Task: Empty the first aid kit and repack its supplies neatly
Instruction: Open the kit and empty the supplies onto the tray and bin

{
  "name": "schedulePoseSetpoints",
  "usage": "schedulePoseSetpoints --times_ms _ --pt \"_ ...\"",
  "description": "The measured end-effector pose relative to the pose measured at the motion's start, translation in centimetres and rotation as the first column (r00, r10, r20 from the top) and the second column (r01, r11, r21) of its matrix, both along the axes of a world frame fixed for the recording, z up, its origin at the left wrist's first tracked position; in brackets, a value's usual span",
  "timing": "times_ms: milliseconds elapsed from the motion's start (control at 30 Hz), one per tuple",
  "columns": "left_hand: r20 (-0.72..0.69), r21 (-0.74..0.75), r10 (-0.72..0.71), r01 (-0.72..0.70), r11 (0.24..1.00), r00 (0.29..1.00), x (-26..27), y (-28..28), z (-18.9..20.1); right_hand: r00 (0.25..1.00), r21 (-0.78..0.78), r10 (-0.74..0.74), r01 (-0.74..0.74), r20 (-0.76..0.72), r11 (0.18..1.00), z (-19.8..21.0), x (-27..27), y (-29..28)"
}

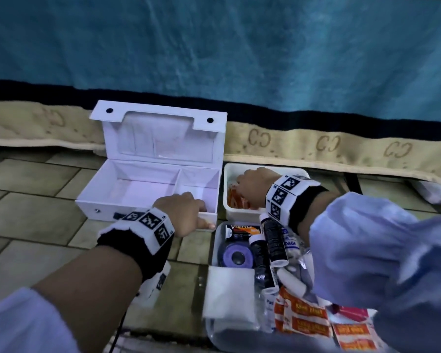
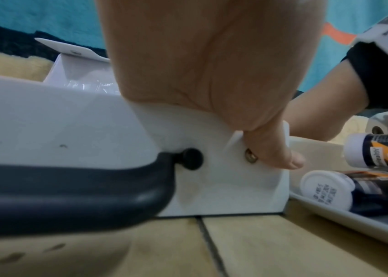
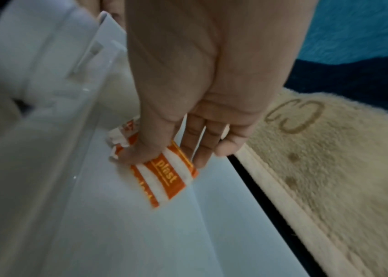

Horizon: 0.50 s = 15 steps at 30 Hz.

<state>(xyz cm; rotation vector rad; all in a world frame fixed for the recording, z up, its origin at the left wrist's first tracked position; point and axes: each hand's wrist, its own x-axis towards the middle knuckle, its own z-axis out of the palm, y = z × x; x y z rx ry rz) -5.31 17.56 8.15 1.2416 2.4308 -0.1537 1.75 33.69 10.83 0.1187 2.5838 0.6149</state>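
- The white first aid kit (image 1: 148, 184) sits open on the tiled floor (image 1: 33, 200), left of centre, lid upright against the beige blanket edge (image 1: 316, 143); both of its compartments show bare lining.
- A dark carrying handle (image 2: 69, 189) hangs on the kit's front wall, pinned by a black knob.
- The left hand (image 1: 181, 212) grips the kit's front right corner: fingers curl over the rim into the smaller compartment, and the thumb (image 2: 280, 151) presses the outer wall beside a brass fastener.
- Just right of the kit stands a white tub (image 1: 239, 212), holding orange-and-white plaster wrappers (image 3: 164, 180).
- The right hand (image 1: 252, 186) reaches down into that tub; thumb and fingertips pinch the wrappers, one of which reads "plast".
- Nearer the person, a clear tray (image 1: 219, 240) lies just beside the kit's right corner, heaped with supplies: a purple tape roll (image 1: 236, 256), dark bottles with white caps (image 1: 273, 243), a white gauze pad (image 1: 229, 291) and more orange plaster packets (image 1: 306, 317).
- A teal blanket (image 1: 214, 42) fills the background.
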Motion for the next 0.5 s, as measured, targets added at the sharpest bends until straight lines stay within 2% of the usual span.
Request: schedulePoseSetpoints --times_ms 100,200,267,400,500 --pt "-0.004 0.001 -0.005 0.005 1.000 1.000 0.0 0.0 0.0 0.995 0.010 -0.075 0.076 -0.071 0.997 1.0 0.3 0.1" --pt "-0.005 0.000 -0.014 0.014 1.000 1.000 0.0 0.1 0.0 0.965 -0.043 -0.134 0.128 -0.225 0.991 3.2 1.5 0.4" --pt "-0.010 -0.003 -0.013 0.013 1.000 1.000 0.0 0.2 -0.1 0.907 -0.143 -0.182 0.136 -0.381 0.980 5.0 3.1 0.5" --pt "-0.033 -0.002 0.002 -0.002 1.000 0.999 0.1 0.4 0.0 0.732 -0.340 -0.306 0.107 -0.609 0.934 8.2 8.8 0.8" --pt "-0.033 -0.011 0.002 -0.003 1.000 0.999 0.1 0.5 -0.1 0.637 -0.517 -0.486 0.156 -0.599 0.841 8.3 15.2 0.0"
